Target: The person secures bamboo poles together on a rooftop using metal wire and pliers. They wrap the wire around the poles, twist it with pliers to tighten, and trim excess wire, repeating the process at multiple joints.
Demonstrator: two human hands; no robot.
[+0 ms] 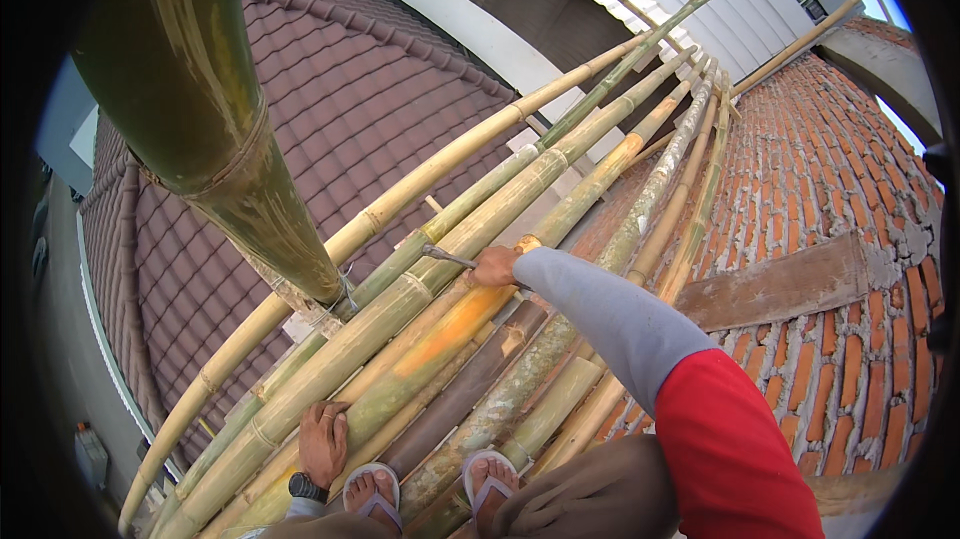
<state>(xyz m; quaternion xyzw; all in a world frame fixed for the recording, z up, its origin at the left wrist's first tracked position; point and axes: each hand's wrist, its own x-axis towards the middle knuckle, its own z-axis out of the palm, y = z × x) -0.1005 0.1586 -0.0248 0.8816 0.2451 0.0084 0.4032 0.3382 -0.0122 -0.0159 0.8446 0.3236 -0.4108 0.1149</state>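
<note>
Bamboo poles (pixel 478 229), long, round and tan-green, lay side by side near an orange brick wall (pixel 790 169). The right hand (pixel 494 267) was clenched around a slender grey metal tool (pixel 450 257), its rounded head jutting leftward over the poles. The left hand (pixel 323 442), released, rested on them with bent fingers.

Two hands, the left hand (pixel 323 444) near and the right hand (pixel 495 266) farther; one tool (pixel 447 256); one watch (pixel 307 486); two sandals (pixel 378 503), both near; one upright pole (pixel 240 139) at left; at least seven lying poles (pixel 480 225), overlaps hiding the exact number; one tiled roof (pixel 370 69) far left; one brick wall (pixel 780 169) and one plank (pixel 790 284) at right.
</note>
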